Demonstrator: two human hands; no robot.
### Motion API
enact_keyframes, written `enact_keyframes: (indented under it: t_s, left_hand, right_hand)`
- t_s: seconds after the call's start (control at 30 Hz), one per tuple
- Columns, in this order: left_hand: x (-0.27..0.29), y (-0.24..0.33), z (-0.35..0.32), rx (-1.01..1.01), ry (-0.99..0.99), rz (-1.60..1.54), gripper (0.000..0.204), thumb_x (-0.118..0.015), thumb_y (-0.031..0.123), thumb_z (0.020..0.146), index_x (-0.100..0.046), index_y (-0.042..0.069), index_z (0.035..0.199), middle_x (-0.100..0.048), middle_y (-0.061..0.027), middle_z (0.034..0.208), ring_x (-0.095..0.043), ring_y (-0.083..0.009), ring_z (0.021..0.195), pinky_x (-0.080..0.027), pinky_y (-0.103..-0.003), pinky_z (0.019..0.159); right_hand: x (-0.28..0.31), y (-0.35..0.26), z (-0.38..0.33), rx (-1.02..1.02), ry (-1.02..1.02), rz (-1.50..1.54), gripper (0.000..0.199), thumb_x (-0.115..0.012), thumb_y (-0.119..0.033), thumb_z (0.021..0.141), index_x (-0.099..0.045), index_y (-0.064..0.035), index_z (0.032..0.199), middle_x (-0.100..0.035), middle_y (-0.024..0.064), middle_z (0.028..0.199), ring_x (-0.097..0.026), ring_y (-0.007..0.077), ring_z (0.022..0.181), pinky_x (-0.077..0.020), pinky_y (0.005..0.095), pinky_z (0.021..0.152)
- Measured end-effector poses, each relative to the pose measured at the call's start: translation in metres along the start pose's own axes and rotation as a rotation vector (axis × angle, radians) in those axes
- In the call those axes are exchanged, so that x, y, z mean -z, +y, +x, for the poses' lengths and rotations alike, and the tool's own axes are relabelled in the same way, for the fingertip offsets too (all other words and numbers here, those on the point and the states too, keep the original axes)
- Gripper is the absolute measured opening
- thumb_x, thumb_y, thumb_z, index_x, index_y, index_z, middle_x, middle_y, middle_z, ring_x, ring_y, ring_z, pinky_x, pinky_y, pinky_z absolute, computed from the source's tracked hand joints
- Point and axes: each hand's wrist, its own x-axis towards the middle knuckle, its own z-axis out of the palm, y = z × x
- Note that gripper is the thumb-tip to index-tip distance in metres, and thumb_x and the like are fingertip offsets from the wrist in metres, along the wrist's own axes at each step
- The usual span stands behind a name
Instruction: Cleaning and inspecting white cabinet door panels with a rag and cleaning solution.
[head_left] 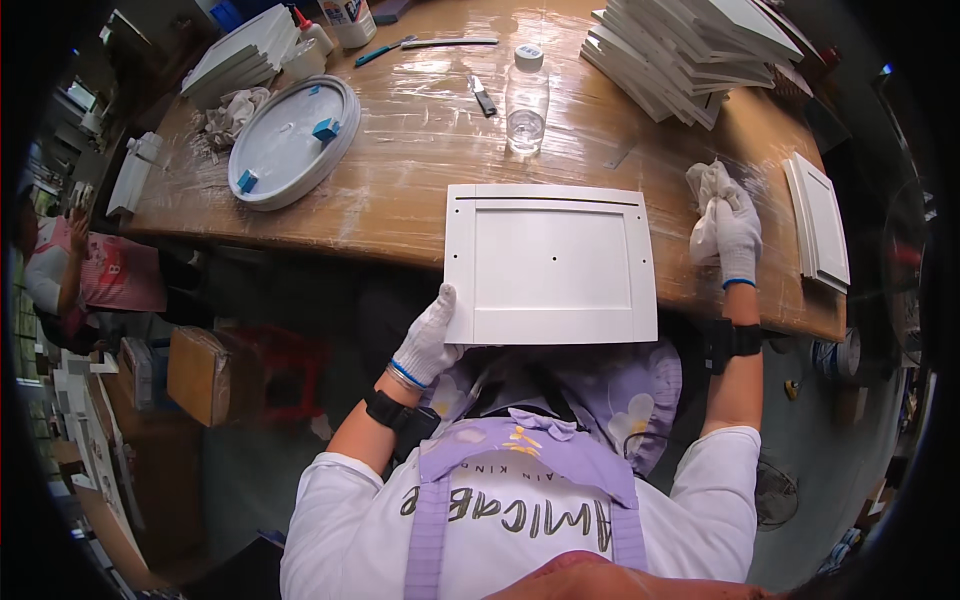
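A white rectangular panel with a recessed middle, a dark slot along its far side and a few small holes leans over the table's near edge. My left hand, in a white knit glove, grips its lower left side, thumb on the front face; the other fingers are hidden behind it. To the right, over the table, my gloved right hand is closed around a crumpled whitish cloth. The cloth is apart from the panel.
Film covers the brown table. On it are a round white lid with blue blocks, a clear bottle, a utility knife, stacked white panels and more panels at right. Another person is at far left.
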Motion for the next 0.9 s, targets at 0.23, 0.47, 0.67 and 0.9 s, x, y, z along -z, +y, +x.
enact_keyframes:
  t_s: [0.23,0.47,0.67,0.9]
  left_hand:
    - [-0.009,0.002,0.01,0.059,-0.05,-0.034,0.075,-0.026,0.065,0.096,-0.041,0.006,0.14,-0.057,-0.0105,0.13,-0.058,-0.0258,0.118,-0.052,-0.04,0.094]
    - [-0.034,0.015,-0.012,0.099,-0.176,-0.285,0.086,-0.011,0.069,0.094,-0.022,0.005,0.15,-0.033,-0.0186,0.151,-0.034,-0.0366,0.139,-0.03,-0.053,0.113]
    - [-0.002,0.007,-0.006,-0.095,-0.304,-0.168,0.098,-0.013,0.078,0.088,-0.023,0.003,0.15,-0.033,-0.023,0.149,-0.036,-0.0401,0.136,-0.03,-0.054,0.113]
    - [-0.019,0.013,-0.009,0.001,-0.263,-0.325,0.099,-0.005,0.077,0.088,-0.014,0.001,0.151,-0.026,-0.0258,0.152,-0.028,-0.0466,0.139,-0.025,-0.065,0.111]
  right_hand:
    - [-0.019,-0.139,-0.045,-0.468,-0.818,0.56,0.031,-0.058,-0.011,0.094,-0.059,0.0004,0.123,-0.066,0.0066,0.109,-0.063,0.0134,0.093,-0.0516,0.0268,0.083]
    - [-0.181,-0.157,-0.131,0.288,-0.406,-0.934,0.08,-0.058,-0.052,0.086,-0.031,-0.0117,0.149,-0.033,0.0198,0.151,-0.032,0.0459,0.135,-0.0203,0.0528,0.115]
    - [-0.184,-0.226,-0.253,0.842,-1.003,-0.275,0.04,-0.062,-0.025,0.085,-0.058,-0.0052,0.12,-0.062,0.0164,0.107,-0.062,0.0377,0.096,-0.0518,0.044,0.08]
    - [-0.057,-0.202,-0.21,-0.031,-1.25,0.019,0.035,-0.057,-0.008,0.084,-0.067,-0.0071,0.117,-0.068,0.0082,0.107,-0.065,0.018,0.091,-0.0498,0.0291,0.087]
